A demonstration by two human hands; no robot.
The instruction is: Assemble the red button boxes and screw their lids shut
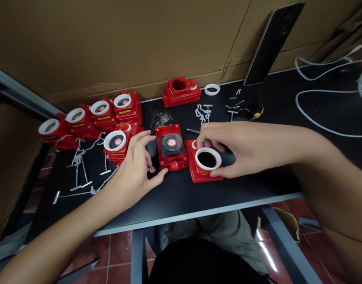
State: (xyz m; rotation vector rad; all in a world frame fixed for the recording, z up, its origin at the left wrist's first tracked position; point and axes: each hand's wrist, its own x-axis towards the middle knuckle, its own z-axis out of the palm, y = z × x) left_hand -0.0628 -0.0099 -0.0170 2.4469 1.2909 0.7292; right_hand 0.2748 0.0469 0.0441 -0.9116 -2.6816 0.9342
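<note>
My left hand (136, 165) rests on the black table (183, 197), fingers curled round the left side of a red box base (171, 146) that holds a black disc with a red and white centre. A small red and white round piece (152, 170) sits under its fingertips. My right hand (236, 148) is closed on a red cover (203, 167) with a white ring around its round opening, just right of the base.
Several finished red units with white rings (99, 114) line the back left. Another red housing (181, 91) and a loose white ring (212, 89) lie at the back. Screws (235, 103), metal pins (80, 173), white cords (319, 98) and a leaning dark panel (272, 43) surround them. Cardboard wall behind.
</note>
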